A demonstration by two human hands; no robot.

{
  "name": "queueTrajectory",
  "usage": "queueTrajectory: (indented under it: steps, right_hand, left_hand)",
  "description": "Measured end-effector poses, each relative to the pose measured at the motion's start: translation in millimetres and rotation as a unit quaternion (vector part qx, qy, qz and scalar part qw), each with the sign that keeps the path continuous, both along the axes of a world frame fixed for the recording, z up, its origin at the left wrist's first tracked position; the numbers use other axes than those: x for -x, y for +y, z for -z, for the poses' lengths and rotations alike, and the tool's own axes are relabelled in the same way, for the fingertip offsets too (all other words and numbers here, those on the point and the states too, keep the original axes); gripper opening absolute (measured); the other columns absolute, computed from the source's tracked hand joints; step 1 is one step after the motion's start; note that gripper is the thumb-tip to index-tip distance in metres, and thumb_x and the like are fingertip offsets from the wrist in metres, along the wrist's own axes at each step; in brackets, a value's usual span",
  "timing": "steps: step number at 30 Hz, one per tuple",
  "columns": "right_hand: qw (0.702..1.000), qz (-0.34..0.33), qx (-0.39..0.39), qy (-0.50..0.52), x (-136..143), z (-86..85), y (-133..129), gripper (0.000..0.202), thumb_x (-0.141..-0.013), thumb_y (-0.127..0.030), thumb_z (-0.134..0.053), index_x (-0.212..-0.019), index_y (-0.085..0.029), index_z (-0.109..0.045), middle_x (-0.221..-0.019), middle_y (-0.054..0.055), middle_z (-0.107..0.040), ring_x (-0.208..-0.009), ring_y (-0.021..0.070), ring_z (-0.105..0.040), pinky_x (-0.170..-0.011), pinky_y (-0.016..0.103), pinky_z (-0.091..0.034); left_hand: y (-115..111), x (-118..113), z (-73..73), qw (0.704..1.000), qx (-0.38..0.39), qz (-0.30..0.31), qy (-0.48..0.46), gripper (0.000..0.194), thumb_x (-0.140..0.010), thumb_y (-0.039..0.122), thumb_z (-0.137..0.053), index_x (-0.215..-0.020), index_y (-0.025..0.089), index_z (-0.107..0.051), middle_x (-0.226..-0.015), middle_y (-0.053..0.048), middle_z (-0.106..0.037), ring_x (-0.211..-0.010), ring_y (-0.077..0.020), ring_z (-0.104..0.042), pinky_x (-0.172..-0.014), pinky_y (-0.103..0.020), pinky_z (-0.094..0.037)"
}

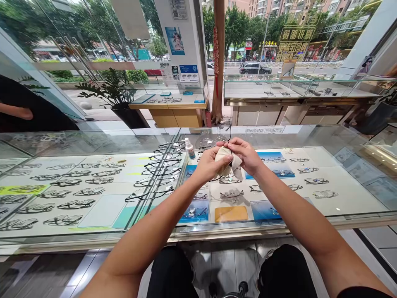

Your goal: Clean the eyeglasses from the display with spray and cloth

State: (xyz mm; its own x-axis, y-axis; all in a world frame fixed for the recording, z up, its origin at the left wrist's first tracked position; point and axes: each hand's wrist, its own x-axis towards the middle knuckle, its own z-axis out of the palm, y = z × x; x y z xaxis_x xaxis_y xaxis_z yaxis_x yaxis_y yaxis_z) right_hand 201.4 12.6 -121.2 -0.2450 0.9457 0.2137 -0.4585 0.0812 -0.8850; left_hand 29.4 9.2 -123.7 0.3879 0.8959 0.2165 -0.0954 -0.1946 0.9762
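At the far left, a person in dark clothing [34, 105] is partly seen beyond the glass-topped worktop [350, 194]; a bare forearm [15, 111] is held across the body. Under the glass on that side, rows of spectacle frames [72, 182] are laid out on pale lining. Further right, a column of dark glasses [159, 170] is set one behind another, and a small white bottle [189, 149] is stood upright just beyond it.

Near the middle, a pale cloth [222, 153] is gripped by the left hand [210, 164], whose grip is closed, the thumb pressed over the fabric. A pair of eyeglasses [230, 133] is held up above the worktop, partly hidden by the cloth and fingers; its upper part is left showing above the hands. Below them, a flat orange-yellow case [231, 214] is seen near the front edge.

The pair is held from the other side by the right hand [248, 156], whose grip is closed too, the fingertips brought close to those of the left; the exact contact is hidden. Beyond the right wrist, blue cards [269, 158] are displayed, and more spectacles [316, 181] are arranged farther right.
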Motion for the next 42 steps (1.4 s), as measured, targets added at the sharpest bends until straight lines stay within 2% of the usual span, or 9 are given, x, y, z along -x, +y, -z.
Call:
queueTrajectory:
  steps: [7, 12, 17, 22, 26, 29, 34, 37, 42]
  right_hand:
    - [1.0, -0.025, -0.012, 0.003, 2, 0.4, -1, 0.036, -0.071, -0.048, -0.099, -0.081, -0.026, -0.073, -0.113, 0.004, -0.088, -0.098, 0.023, -0.079, -0.092, 0.038, -0.063]
    - [1.0, -0.024, -0.001, 0.011, -1, 3.6, 2, 0.037, -0.074, -0.047, -0.097, -0.083, -0.025, -0.07, -0.115, 0.006, -0.087, -0.099, 0.0239, -0.079, -0.092, 0.039, -0.065]
    - [1.0, -0.005, 0.016, 0.023, -6, 4.5, 6, 0.035, -0.073, -0.044, -0.098, -0.085, -0.025, -0.07, -0.109, 0.005, -0.087, -0.094, 0.0216, -0.078, -0.085, 0.034, -0.065]
    - [0.999, -0.001, 0.016, 0.04, -7, 3.4, 6, 0.036, -0.073, -0.042, -0.099, -0.084, -0.025, -0.07, -0.1, 0.002, -0.087, -0.087, 0.0185, -0.075, -0.081, 0.03, -0.064]
    - [0.999, -0.013, 0.012, 0.031, -5, 3.4, 4, 0.038, -0.071, -0.044, -0.102, -0.084, -0.025, -0.071, -0.102, 0.002, -0.086, -0.088, 0.0183, -0.074, -0.078, 0.029, -0.061]
    - [1.0, -0.022, 0.001, 0.021, -2, 2.7, 0, 0.038, -0.07, -0.046, -0.102, -0.083, -0.025, -0.073, -0.108, 0.003, -0.087, -0.093, 0.0201, -0.075, -0.082, 0.032, -0.061]
    - [1.0, -0.013, -0.023, 0.016, 3, 1.7, -3, 0.038, -0.072, -0.049, -0.101, -0.083, -0.027, -0.073, -0.111, 0.003, -0.086, -0.103, 0.0228, -0.076, -0.098, 0.037, -0.061]
    - [1.0, -0.016, -0.001, 0.027, 1, 2.5, -1, 0.039, -0.07, -0.047, -0.103, -0.083, -0.026, -0.073, -0.11, 0.004, -0.086, -0.099, 0.0219, -0.076, -0.094, 0.037, -0.062]
    - [0.999, 0.001, 0.011, 0.034, -5, 2.2, 3, 0.036, -0.07, -0.044, -0.102, -0.084, -0.025, -0.075, -0.107, 0.004, -0.084, -0.093, 0.0189, -0.073, -0.087, 0.032, -0.061]
  left_hand:
    - [0, -2, -0.4, 0.998, -0.048, -0.049, -0.008, 0.068, -0.077, 0.08, -0.086, -0.073, 0.017, -0.063, -0.067, 0.002, -0.054, -0.064, -0.0112, -0.042, -0.062, -0.026, -0.034]
    - [3, 0, -0.2, 0.997, -0.073, -0.024, 0.013, 0.072, -0.083, 0.088, -0.076, -0.072, 0.019, -0.063, -0.065, 0.001, -0.054, -0.061, -0.0126, -0.042, -0.061, -0.027, -0.035]
    - [7, 4, 0.7, 0.997, -0.069, 0.039, 0.016, 0.067, -0.085, 0.084, -0.077, -0.085, 0.018, -0.068, -0.073, 0.0, -0.06, -0.065, -0.0139, -0.048, -0.065, -0.028, -0.04]
    - [7, 6, 2.4, 0.995, -0.084, 0.051, 0.027, 0.062, -0.084, 0.072, -0.086, -0.103, 0.014, -0.076, -0.092, -0.006, -0.072, -0.084, -0.0187, -0.062, -0.078, -0.029, -0.048]
    - [6, 4, 5.4, 0.999, -0.029, 0.043, 0.001, 0.078, -0.076, 0.067, -0.095, -0.129, 0.013, -0.074, -0.096, -0.004, -0.072, -0.078, -0.0153, -0.06, -0.071, -0.025, -0.047]
    - [6, 0, 6.5, 0.999, -0.028, 0.014, -0.026, 0.075, -0.073, 0.07, -0.096, -0.118, 0.012, -0.077, -0.096, -0.004, -0.072, -0.078, -0.0135, -0.058, -0.071, -0.024, -0.048]
    - [6, -1, 5.0, 0.996, -0.066, -0.032, -0.049, 0.07, -0.082, 0.081, -0.084, -0.096, 0.013, -0.079, -0.089, -0.004, -0.073, -0.079, -0.0139, -0.057, -0.072, -0.024, -0.047]
    - [7, 0, 4.0, 0.997, -0.063, -0.006, -0.036, 0.07, -0.085, 0.084, -0.079, -0.088, 0.015, -0.077, -0.078, -0.003, -0.069, -0.071, -0.0137, -0.054, -0.067, -0.026, -0.044]
    - [14, 2, 4.6, 0.997, -0.064, -0.011, -0.034, 0.069, -0.082, 0.086, -0.08, -0.084, 0.017, -0.077, -0.082, -0.005, -0.073, -0.079, -0.0177, -0.064, -0.073, -0.028, -0.051]
